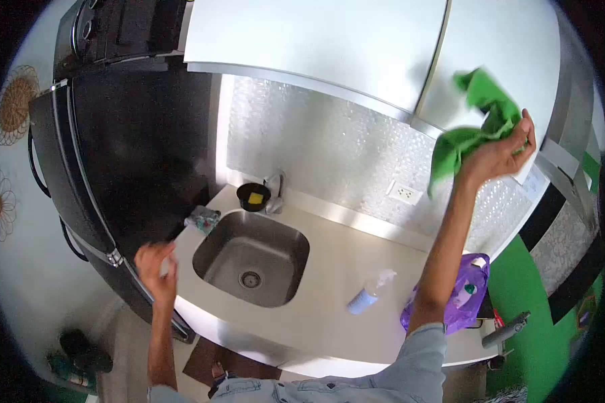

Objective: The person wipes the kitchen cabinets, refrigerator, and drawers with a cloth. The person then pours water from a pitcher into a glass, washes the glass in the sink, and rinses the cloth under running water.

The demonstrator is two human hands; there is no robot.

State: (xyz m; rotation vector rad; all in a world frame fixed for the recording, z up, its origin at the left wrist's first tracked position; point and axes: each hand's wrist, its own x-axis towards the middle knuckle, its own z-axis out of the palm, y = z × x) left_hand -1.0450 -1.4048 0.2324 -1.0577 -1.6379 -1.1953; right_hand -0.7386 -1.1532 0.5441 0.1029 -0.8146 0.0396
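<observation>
My right hand (501, 156) is closed on a green cloth (480, 127), raised in front of the white upper cabinet (504, 47) on the right. Loose folds of the cloth hang to the left of the fingers, and its top end is blurred. My left hand (156, 272) is in the air by the left end of the counter, near the fridge. Its fingers are loosely bent with the thumb apart, and nothing shows in it.
A steel sink (252, 258) is set into the white counter (336, 248). Behind it are a faucet (275, 195) and a black bowl (244, 191) with a yellow sponge (255, 199). A pump bottle (371, 293) and purple bag (465, 302) stand right. The black fridge (141, 148) is left.
</observation>
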